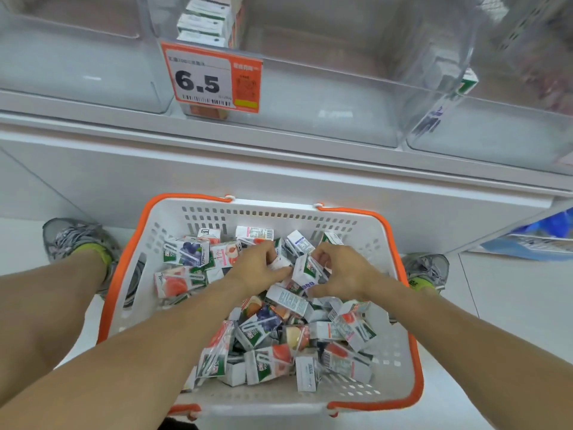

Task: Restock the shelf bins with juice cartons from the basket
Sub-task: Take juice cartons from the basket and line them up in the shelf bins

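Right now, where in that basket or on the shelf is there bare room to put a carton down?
The middle bin is bare right of the stacked cartons behind the price tag. The basket shows bare floor along its near-right corner. Around both hands it is crowded.

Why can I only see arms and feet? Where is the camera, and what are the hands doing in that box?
The camera sits on the person's head and looks down, so you see only their arms and shoes. There is no robot here, just two bare hands. On the floor stands a white basket with orange handles, full of small juice cartons. The left hand curls its grip around one small carton; the right hand grips a white carton. Above is a shelf with clear bins. One bin has a few cartons stacked at the back and an orange price tag reading 6.5.
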`<act>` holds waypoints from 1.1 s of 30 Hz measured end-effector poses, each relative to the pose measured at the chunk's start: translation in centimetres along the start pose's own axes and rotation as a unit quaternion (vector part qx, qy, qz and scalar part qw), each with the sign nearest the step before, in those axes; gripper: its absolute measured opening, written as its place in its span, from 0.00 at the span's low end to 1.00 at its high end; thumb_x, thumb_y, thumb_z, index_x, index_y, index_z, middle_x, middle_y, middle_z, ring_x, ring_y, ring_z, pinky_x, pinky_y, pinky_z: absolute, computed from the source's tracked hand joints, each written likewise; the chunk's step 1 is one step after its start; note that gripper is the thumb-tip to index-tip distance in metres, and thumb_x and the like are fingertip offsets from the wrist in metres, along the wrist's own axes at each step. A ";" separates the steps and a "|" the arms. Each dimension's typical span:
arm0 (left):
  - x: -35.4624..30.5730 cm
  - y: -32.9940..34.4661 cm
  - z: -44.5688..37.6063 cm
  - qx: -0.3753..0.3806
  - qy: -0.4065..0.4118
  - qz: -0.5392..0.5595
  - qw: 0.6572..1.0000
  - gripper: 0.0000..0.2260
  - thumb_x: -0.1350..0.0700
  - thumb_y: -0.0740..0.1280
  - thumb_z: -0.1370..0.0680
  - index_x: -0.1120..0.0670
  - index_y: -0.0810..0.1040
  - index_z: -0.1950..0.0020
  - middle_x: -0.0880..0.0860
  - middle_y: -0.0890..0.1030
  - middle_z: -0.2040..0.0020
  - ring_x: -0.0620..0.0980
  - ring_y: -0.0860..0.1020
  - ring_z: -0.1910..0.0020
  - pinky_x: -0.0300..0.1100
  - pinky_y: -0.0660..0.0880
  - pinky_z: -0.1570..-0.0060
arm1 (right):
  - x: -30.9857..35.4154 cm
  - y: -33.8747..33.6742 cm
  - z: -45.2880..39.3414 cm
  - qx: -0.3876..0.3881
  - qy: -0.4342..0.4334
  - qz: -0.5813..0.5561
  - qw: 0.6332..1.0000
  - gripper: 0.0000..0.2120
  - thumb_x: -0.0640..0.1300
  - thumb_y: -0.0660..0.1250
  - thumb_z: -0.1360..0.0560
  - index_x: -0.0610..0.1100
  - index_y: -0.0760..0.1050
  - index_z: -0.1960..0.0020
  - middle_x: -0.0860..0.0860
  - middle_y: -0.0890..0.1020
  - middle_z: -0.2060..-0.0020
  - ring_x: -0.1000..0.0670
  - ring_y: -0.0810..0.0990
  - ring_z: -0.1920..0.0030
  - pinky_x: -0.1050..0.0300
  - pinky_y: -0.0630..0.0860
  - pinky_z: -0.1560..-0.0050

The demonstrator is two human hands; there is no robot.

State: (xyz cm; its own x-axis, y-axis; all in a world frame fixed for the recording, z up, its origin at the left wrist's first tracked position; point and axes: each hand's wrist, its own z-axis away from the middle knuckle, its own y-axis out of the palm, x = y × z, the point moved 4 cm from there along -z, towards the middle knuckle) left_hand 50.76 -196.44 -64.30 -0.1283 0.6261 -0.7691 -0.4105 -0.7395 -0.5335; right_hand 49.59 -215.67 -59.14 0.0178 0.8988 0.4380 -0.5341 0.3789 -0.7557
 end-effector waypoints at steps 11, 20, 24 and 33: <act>-10.2 -13.6 6.6 0.057 -0.028 0.328 0.943 0.10 0.56 0.67 0.20 0.61 0.75 0.44 0.58 0.85 0.56 0.54 0.84 0.56 0.51 0.82 0.56 | 9.0 -12.3 8.1 0.184 -0.077 -0.360 0.911 0.26 0.45 0.77 0.35 0.44 0.75 0.39 0.32 0.79 0.42 0.42 0.76 0.47 0.47 0.68 0.47; -14.1 -19.9 9.6 0.141 0.044 0.183 0.972 0.30 0.34 0.77 0.38 0.52 0.82 0.43 0.57 0.85 0.57 0.52 0.83 0.58 0.43 0.79 0.60 | 14.2 -13.6 6.6 0.167 -0.133 -0.512 0.832 0.32 0.45 0.73 0.36 0.32 0.72 0.36 0.32 0.78 0.48 0.42 0.80 0.54 0.54 0.72 0.57; -14.2 -19.0 9.1 0.177 0.060 0.152 0.970 0.21 0.47 0.74 0.27 0.46 0.77 0.35 0.61 0.86 0.51 0.59 0.85 0.51 0.47 0.79 0.55 | 16.1 -12.2 5.9 0.122 -0.148 -0.407 0.893 0.19 0.32 0.67 0.26 0.36 0.72 0.35 0.43 0.82 0.53 0.49 0.79 0.56 0.59 0.75 0.55; -15.7 -18.1 8.5 0.191 0.067 0.092 0.975 0.20 0.45 0.76 0.29 0.48 0.79 0.39 0.60 0.86 0.55 0.60 0.85 0.52 0.63 0.77 0.43 | 14.6 -15.4 7.3 0.010 -0.154 -0.248 0.956 0.15 0.48 0.72 0.24 0.46 0.79 0.40 0.38 0.81 0.48 0.44 0.82 0.55 0.44 0.80 0.51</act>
State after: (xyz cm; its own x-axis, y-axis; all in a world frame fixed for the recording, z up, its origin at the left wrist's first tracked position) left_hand 52.52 -190.80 -39.60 -0.1230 0.4347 -0.8922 -0.7018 -0.6737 -0.2315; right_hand 51.91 -209.99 -37.61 0.0249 0.5003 0.8655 -0.5410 0.7347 -0.4092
